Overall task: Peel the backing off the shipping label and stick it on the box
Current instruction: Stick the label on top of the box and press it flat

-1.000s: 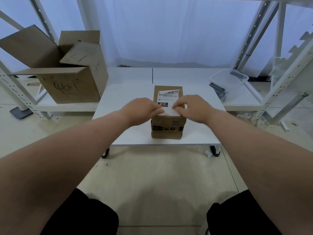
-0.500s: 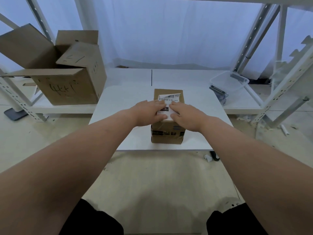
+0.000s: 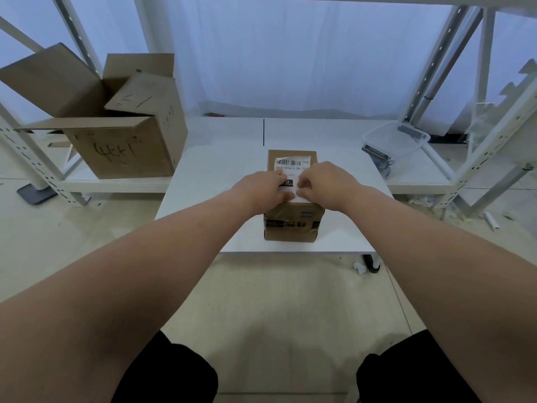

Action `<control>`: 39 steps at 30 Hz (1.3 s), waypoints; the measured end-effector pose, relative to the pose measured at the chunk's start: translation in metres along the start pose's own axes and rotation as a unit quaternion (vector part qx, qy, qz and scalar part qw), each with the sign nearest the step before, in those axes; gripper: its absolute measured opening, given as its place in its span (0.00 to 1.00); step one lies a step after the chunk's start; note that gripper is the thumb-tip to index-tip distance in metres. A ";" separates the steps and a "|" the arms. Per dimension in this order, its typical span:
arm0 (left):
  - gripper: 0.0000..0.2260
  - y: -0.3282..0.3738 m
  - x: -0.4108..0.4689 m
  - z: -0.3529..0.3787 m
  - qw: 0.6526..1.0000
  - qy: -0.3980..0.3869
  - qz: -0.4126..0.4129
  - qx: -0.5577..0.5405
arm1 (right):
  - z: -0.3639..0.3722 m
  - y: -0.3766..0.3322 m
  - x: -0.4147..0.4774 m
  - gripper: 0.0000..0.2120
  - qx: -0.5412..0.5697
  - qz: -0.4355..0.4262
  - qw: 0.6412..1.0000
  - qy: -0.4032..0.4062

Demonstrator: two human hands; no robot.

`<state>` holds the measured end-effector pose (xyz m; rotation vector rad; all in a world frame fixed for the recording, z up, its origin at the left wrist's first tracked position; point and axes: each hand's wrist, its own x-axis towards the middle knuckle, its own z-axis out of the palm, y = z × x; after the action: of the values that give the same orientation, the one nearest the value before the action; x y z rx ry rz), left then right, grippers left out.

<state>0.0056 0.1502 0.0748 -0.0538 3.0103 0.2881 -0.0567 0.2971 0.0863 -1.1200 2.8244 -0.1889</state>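
Note:
A small brown cardboard box point(image 3: 293, 225) stands on the low white table point(image 3: 209, 175) straight ahead. The white shipping label point(image 3: 290, 164), with a barcode and black print, lies on the box's top; its far part shows and my hands cover the near part. My left hand point(image 3: 261, 189) rests on the label's near left, fingertips pressing down. My right hand point(image 3: 328, 184) presses on the near right side, its fingers bent, fingertips meeting those of the left hand. The label's far left corner looks slightly raised.
A large open cardboard box point(image 3: 122, 146) with handwriting sits on a low shelf at the left. At the right, a clear plastic bin point(image 3: 406, 141) sits on a white metal rack point(image 3: 494, 158). Scraps litter the floor at the right.
The label was curled up above the box and now lies nearly flat on the top. Both hands have moved down onto it and come closer together.

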 end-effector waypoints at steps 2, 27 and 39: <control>0.19 0.004 -0.003 0.000 0.997 0.036 0.004 0.067 | 0.000 -0.003 -0.005 0.10 -0.003 0.004 1.000 0.010; 0.40 0.000 0.020 -0.044 0.988 -0.144 -0.027 0.057 | 0.006 0.003 0.038 0.20 0.015 0.040 0.994 -0.104; 0.22 -0.003 0.017 -0.015 0.993 -0.091 -0.020 0.069 | 0.004 -0.004 0.033 0.23 0.058 0.063 0.993 -0.087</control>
<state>-0.0125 0.1439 0.0865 -0.0704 2.8356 0.0767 -0.0775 0.2708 0.0819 -0.8856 2.6799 -0.2308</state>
